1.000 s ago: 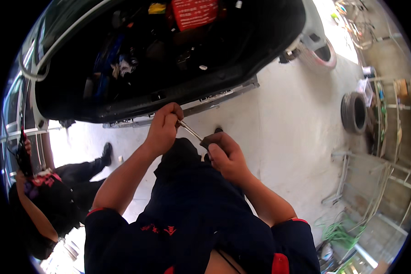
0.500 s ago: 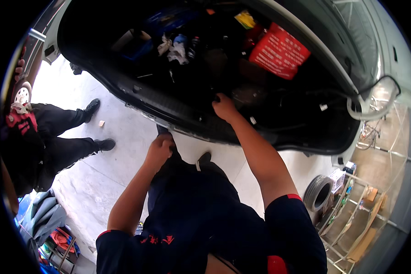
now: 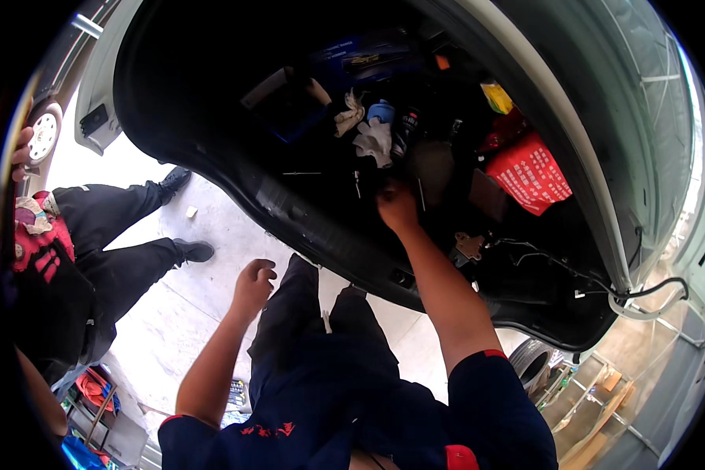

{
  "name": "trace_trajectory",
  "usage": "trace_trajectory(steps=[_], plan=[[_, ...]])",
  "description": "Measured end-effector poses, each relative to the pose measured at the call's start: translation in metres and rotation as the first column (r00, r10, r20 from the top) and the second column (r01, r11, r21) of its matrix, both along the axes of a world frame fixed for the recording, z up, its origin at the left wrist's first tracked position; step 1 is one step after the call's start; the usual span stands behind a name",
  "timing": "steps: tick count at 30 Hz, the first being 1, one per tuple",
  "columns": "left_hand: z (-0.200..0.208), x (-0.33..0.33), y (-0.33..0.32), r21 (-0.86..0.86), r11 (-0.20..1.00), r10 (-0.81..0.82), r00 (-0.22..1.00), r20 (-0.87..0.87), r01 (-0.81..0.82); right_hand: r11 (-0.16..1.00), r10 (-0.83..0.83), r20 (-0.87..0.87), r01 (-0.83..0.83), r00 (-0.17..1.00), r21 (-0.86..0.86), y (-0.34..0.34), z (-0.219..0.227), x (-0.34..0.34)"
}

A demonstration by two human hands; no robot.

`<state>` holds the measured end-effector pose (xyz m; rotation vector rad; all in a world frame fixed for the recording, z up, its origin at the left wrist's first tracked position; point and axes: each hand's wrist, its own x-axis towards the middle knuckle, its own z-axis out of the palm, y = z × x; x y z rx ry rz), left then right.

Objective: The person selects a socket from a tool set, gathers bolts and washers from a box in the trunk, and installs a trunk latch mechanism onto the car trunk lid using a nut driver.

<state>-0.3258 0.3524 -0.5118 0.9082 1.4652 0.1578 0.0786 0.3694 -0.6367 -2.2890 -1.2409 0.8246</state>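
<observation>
My right hand (image 3: pixel 398 205) reaches into the dark open car trunk (image 3: pixel 290 207). Its fingers look curled, and shadow hides what they hold, if anything. Close to it are a thin light rod (image 3: pixel 421 194), pale gloves (image 3: pixel 374 142) and a dark bottle (image 3: pixel 406 127). A bare metal bracket-like part (image 3: pixel 468 247) lies to the right of my forearm, by some wiring (image 3: pixel 525 249). Outside the trunk, my left hand (image 3: pixel 254 288) hangs in the air near my leg, fingers loosely bent and apart, holding nothing.
A red printed bag (image 3: pixel 529 174) and a yellow packet (image 3: pixel 497 98) lie at the trunk's right. A blue box (image 3: pixel 360 59) sits deeper inside. Another person in dark trousers (image 3: pixel 125 211) stands at left. A tyre (image 3: pixel 531 360) and metal racks are at lower right.
My right hand has gone farther into the trunk. My left hand has moved away from the trunk edge, down and left. The view has shifted, showing more of the trunk's inside.
</observation>
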Motion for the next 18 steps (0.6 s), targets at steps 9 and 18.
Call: trace_trajectory(steps=[9, 18], plan=[[0.020, 0.004, -0.024, -0.111, 0.994, 0.039, 0.983, 0.180, -0.019, 0.888, -0.449, -0.596, 0.256, 0.666, -0.383, 0.240, 0.012, -0.165], [0.013, -0.022, 0.019, -0.094, 0.980, 0.191, 0.968, 0.164, -0.178, 0.883, -0.458, -0.719, 0.177, 0.523, -0.434, 0.165, 0.070, -0.099]])
